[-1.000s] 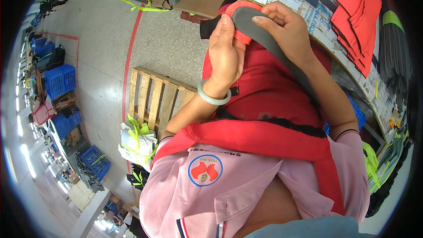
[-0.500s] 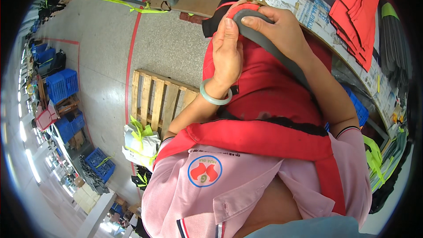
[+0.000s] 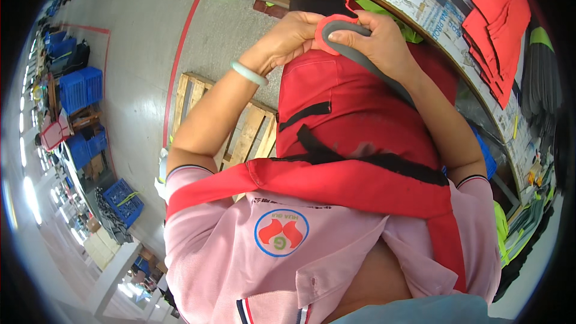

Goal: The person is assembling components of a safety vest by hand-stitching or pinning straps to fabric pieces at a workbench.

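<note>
A long grey strip (image 3: 373,65) with a rounded end lies over my lap, its tail running under my right forearm. Bright red fabric (image 3: 320,33) curves around that rounded end. My right hand (image 3: 384,42) is closed on the strip, thumb pressed on its grey face and fingers behind it. At the left side of the end, my left hand (image 3: 295,36) is closed, with fingertips pinching the red fabric's edge. Just beyond both hands is a black piece with red edging (image 3: 321,3); whether it joins the strip I cannot tell. A red apron (image 3: 360,123) covers my lap.
The white-topped workbench (image 3: 414,9) runs along the far right, bearing red fabric pieces (image 3: 498,36) and a stack of grey strips (image 3: 540,78). Yellow-green fabric (image 3: 381,7) shows beside its edge. A wooden pallet (image 3: 247,135) lies on the floor left; blue crates (image 3: 81,90) stand farther off.
My left hand has shifted left, from lying along the strip with its thumb up to pinching the red edge, its elbow farther out. My right hand keeps its hold.
</note>
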A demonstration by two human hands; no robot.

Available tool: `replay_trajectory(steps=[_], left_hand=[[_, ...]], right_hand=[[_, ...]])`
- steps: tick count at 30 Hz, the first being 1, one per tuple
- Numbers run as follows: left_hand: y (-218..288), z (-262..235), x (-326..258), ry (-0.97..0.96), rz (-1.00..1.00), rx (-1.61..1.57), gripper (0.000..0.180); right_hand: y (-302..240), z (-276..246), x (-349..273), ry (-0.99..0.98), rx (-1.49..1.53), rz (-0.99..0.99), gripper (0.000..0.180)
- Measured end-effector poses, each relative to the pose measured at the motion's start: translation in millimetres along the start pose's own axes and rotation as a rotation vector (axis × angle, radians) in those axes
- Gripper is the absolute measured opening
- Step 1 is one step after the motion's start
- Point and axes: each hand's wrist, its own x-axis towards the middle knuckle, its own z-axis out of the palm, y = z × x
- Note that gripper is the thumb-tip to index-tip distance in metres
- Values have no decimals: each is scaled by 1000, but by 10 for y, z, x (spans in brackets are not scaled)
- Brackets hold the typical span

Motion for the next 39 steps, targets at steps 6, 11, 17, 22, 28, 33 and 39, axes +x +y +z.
replay_trajectory(steps=[6, 11, 17, 22, 28, 33, 39], left_hand=[[-143, -4, 67, -95, -78, -125, 23], [-197, 100, -6, -79, 91, 491, 21], [-245, 190, 3, 74, 46, -11, 20], [-356, 21, -21, -77, -82, -119, 19], [-422, 47, 26, -78, 28, -187, 19], [-191, 593, -201, 31, 465, 352, 7], [-358, 126, 88, 283, 462, 408, 7]], right_hand=[[211, -95, 125, -49, -191, 6, 43], [80, -66, -21, -122, -139, 8, 40], [292, -100, 73, -64, -124, -2, 40], [289, -108, 29, -266, 54, 40, 24], [254, -78, 56, -216, 110, 77, 23], [873, -298, 168, 61, -173, 151, 19], [750, -36, 140, 36, -29, 95, 21]])
